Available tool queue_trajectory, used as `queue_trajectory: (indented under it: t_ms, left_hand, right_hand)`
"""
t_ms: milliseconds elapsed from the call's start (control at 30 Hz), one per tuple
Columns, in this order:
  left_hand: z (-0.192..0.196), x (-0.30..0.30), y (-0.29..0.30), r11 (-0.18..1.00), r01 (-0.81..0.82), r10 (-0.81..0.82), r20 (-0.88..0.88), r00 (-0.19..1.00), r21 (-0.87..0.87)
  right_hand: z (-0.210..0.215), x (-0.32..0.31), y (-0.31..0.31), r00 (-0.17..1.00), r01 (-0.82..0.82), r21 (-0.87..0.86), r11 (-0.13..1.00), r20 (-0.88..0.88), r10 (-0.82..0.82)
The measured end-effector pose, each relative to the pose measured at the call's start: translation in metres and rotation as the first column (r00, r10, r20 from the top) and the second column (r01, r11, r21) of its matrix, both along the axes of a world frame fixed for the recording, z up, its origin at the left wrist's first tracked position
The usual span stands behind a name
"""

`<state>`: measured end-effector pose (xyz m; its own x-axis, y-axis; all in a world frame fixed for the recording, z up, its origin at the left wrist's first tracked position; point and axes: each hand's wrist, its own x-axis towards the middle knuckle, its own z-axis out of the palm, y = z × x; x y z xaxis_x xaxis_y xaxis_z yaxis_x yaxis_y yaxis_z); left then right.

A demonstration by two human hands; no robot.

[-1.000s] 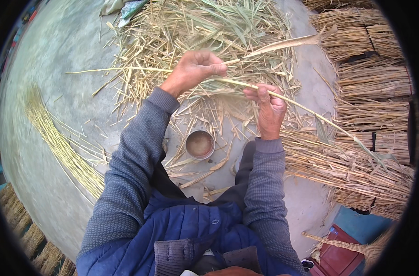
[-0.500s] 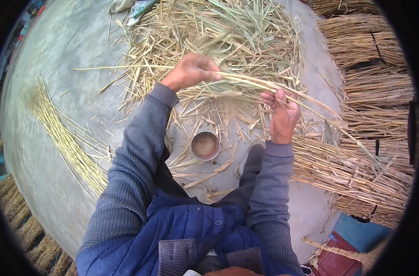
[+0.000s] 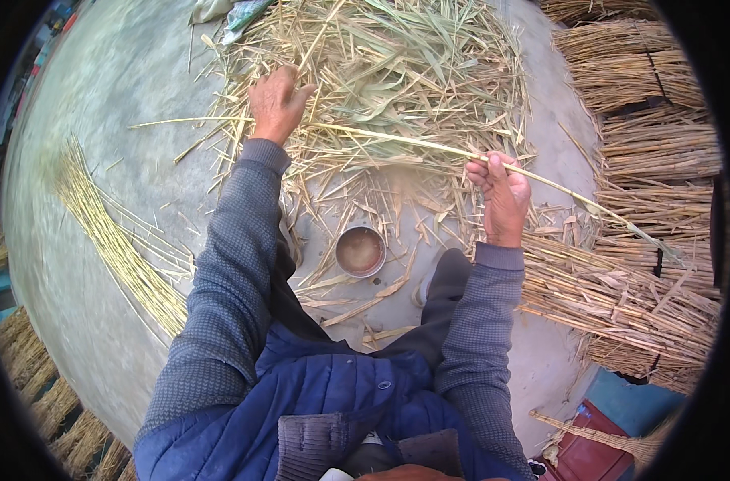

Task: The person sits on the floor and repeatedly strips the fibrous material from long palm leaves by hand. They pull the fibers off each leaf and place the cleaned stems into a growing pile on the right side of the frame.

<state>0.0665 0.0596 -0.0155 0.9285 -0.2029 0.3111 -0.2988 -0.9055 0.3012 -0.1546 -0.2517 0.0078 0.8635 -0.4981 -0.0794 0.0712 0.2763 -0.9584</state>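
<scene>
My right hand [image 3: 501, 188] pinches a long, thin, pale green reed stalk [image 3: 405, 143] between thumb and fingers. The stalk slants from the far left down to the right, where its leafy end [image 3: 650, 238] hangs over the bundles. My left hand [image 3: 275, 104] is off the stalk, above the left side of a heap of dry leaves and husks [image 3: 429, 72]. Its thumb stands apart and its fingertips are partly hidden. A pale strip of husk [image 3: 318, 40] lies just beyond its fingers, and the stalk passes behind the wrist.
Between my feet stands a small round metal bowl [image 3: 360, 251]. A sheaf of stripped stalks [image 3: 120, 240] lies on the concrete floor [image 3: 68, 337] at the left. Tied reed bundles [image 3: 654, 152] line the right side, with loose unstripped reeds [image 3: 590, 280] nearer me. A dark red object [image 3: 590, 449] is at lower right.
My left hand has let go of the stalk and moved up and left over the heap. The loose husk strip has come away from the stalk. My right hand has shifted slightly right.
</scene>
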Motion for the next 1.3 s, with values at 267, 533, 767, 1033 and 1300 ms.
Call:
queue_trajectory:
  t_ms: [267, 533, 767, 1033, 1300]
  left_hand:
    - [0.013, -0.069, -0.087, 0.576, 0.762, -0.796, 0.010, 0.605, -0.298]
    - [0.022, -0.039, -0.039, 0.781, 0.574, -0.624, -0.358, 0.694, -0.247]
    - [0.015, -0.082, -0.094, 0.529, 0.626, -0.798, -0.084, 0.597, -0.573]
    - [0.011, -0.087, -0.099, 0.544, 0.296, -0.720, -0.255, 0.646, -0.785]
    - [0.005, -0.068, -0.075, 0.664, 0.386, -0.701, -0.354, 0.619, -0.640]
  right_hand:
    - [-0.014, 0.026, 0.037, 0.964, -0.262, 0.014, 0.965, -0.043, 0.262]
    - [0.001, 0.010, -0.002, 0.997, 0.025, 0.002, 1.000, -0.075, -0.025]
    - [-0.005, 0.017, 0.040, 0.989, -0.132, -0.005, 0.991, -0.065, 0.132]
    - [-0.009, 0.016, 0.045, 0.994, -0.110, 0.072, 0.991, -0.010, 0.111]
    - [-0.002, 0.006, 0.016, 0.998, 0.033, 0.059, 0.998, -0.050, -0.030]
